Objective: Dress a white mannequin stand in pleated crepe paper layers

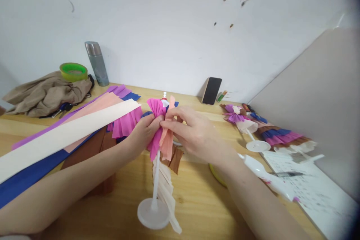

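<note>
Near the middle of the view, my left hand (140,135) pinches a gathered magenta crepe paper piece (154,148) around the top of a white plastic stand (153,213). The stand's thin stem rises from a round base on the table. My right hand (197,129) closes thumb and fingers on a peach crepe paper strip (168,146), pressed beside the magenta piece. Below the hands, a cream crepe paper piece (164,185) trails behind the stem, and a brown crepe paper piece (176,159) shows under the peach one. My fingers hide the top of the stem.
Long crepe paper strips (70,129) lie at left, near a brown cloth (47,92), green tape roll (73,71) and flask (97,63). A phone (212,90) leans on the wall. At right are a paper-dressed stand (257,145), notebook (317,198) and white tool (267,176).
</note>
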A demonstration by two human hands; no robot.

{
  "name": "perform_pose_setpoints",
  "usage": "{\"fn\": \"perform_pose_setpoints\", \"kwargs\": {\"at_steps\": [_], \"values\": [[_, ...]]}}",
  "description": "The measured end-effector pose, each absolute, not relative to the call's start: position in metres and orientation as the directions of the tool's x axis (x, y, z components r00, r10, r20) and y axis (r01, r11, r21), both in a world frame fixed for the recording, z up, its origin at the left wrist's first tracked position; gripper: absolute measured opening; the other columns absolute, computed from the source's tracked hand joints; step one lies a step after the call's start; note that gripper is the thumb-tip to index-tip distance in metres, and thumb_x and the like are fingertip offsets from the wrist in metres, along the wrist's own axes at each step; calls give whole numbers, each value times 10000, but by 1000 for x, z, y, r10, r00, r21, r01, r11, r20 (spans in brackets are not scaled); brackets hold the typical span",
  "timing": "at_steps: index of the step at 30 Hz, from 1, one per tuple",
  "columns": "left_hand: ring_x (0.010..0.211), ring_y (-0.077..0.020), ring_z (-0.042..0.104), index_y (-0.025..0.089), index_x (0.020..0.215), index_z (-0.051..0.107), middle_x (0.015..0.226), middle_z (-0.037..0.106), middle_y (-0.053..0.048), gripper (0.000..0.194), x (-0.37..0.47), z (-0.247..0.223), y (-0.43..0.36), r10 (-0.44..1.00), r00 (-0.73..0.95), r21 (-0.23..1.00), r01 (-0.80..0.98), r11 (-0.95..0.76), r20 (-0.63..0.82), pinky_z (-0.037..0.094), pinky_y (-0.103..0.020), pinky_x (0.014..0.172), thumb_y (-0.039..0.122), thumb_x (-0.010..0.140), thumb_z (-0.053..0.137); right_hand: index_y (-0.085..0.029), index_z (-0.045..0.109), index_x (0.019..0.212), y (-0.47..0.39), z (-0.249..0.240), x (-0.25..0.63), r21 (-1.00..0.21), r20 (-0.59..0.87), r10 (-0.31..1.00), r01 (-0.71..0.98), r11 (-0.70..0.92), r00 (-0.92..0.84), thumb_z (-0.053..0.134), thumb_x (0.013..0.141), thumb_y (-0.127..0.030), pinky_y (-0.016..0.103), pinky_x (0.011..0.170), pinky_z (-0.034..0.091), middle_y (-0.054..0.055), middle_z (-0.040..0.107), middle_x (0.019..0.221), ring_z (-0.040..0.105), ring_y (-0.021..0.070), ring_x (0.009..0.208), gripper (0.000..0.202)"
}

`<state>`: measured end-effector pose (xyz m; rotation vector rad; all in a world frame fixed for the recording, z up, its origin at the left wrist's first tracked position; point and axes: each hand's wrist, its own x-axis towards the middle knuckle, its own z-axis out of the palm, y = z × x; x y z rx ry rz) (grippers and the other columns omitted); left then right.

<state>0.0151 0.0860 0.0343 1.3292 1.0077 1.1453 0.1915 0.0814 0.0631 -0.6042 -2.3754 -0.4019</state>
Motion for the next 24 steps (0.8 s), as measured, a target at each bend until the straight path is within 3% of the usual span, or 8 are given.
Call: {"fn": "perform_pose_setpoints", "kwargs": {"at_steps": [6,9,12,14,18,20,24], "values": [[588,-126,414,206,621,462,599,428,45,282,15,42,84,982,128,986,75,-151,141,385,-274,583,326,863,542,-218,690,890,84,65,193,162,707,261,509,845,-658,496,916,-55,316,630,482,81,691,986,581,189,786,254],[547,-113,329,224,590,358,565,333,62,355,14,49,80,989,37,985,92,-144,142,341,-273,555,334,887,517,-216,711,875,83,70,196,112,732,270,501,858,-626,514,911,-62,321,625,478,77,696,905,577,185,754,253],[546,-112,307,230,591,316,571,312,63,366,13,53,78,982,-68,981,103,-167,174,325,-274,550,325,893,500,-235,737,901,76,77,198,-59,800,343,503,862,-492,570,897,-95,325,638,489,55,707,835,610,178,740,218],[562,-118,330,231,602,324,582,326,60,346,11,53,79,973,-101,975,99,-199,209,335,-274,567,324,892,488,-230,742,877,68,80,197,-249,799,463,490,836,-384,599,879,-111,310,623,494,34,702,769,625,168,703,186],[589,-133,394,214,653,436,596,412,45,303,8,47,79,969,-69,970,79,-230,236,347,-270,573,384,894,508,-195,702,722,53,80,183,-652,592,776,436,620,-218,660,821,-186,236,461,395,-25,596,569,517,110,499,109],[621,-142,447,203,688,493,633,483,29,266,9,42,78,968,-52,968,77,-241,245,379,-268,598,378,886,529,-187,657,674,49,75,173,-763,497,854,391,514,-154,678,796,-231,219,423,364,-39,555,529,478,95,454,132],[682,-153,520,189,763,551,723,582,10,193,12,35,76,963,-3,963,17,-269,269,444,-270,657,333,886,517,-207,515,613,47,63,155,-853,406,912,332,402,-62,683,750,-246,213,405,361,-59,493,509,458,88,433,220]]}}
